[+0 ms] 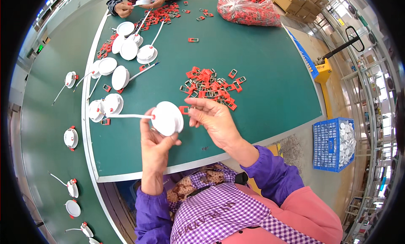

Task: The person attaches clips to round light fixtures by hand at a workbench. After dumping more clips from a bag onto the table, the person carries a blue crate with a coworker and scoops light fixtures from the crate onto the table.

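Smooth, glossy white plastic on the round lamp disc [167, 118] gripped in the left hand [154, 145]; thin white plastic-sheathed wire [126, 115] out its side. Shiny red plastic with a grey metal loop on the small clip [184, 110] pinched by the right hand [215, 119]. Same red plastic and dull metal in the clip heap [211, 87] just beyond the hands. Matt green, smooth covering on the bench [261, 71] beneath. Crinkled, glossy clear film on the bag [247, 8] far beyond the right hand.
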### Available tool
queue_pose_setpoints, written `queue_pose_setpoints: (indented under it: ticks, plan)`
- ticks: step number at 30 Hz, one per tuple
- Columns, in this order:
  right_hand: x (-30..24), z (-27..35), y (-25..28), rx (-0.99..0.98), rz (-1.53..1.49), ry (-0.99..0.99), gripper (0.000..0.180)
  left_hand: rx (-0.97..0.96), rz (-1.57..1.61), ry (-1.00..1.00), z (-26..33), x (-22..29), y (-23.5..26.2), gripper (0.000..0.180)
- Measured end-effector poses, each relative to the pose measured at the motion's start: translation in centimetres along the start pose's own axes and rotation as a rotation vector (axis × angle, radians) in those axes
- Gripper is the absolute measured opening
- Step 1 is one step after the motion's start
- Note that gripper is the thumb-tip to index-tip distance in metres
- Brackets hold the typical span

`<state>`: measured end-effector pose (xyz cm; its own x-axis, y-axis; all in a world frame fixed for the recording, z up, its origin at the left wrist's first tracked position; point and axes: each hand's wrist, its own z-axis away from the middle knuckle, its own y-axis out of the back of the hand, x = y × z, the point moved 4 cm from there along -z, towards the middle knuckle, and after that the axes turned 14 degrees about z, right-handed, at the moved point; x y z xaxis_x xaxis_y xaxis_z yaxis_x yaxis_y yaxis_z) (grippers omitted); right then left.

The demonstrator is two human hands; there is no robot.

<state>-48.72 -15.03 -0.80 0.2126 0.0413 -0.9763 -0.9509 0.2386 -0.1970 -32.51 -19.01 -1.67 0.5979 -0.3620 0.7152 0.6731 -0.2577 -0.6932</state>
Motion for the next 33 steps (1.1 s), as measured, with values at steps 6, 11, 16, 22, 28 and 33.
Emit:
queue_pose_setpoints:
  ticks: [6, 11, 16, 22, 28, 33]
  plan:
    - [0.2, 1.2, -1.3, -0.026, 0.101, 0.001, 0.026, 0.115, 0.209, 0.085, 2.5, -0.1, -0.3, 0.07]
    - [0.2, 1.4, -1.0, -0.015, 0.156, -0.062, 0.023, 0.152, 0.058, -0.045, 3.6, 0.7, -0.4, 0.055]
    - [-0.4, 2.3, -1.7, 0.033, 0.346, 0.14, 0.018, 0.22, 0.044, -0.022, 4.3, 0.2, 0.6, 0.034]
    - [-2.6, 3.4, -3.3, 0.076, 0.837, 0.522, 0.022, 0.255, 0.061, -0.007, 4.4, 0.0, 0.7, 0.035]
    - [-3.7, 3.5, -3.5, 0.185, 0.964, 0.606, 0.02, 0.227, 0.004, -0.124, 4.7, 0.3, 0.3, 0.031]
    - [-3.7, 3.1, -3.1, 0.169, 0.888, 0.57, 0.018, 0.174, -0.2, -0.366, 5.0, 0.3, 0.5, 0.025]
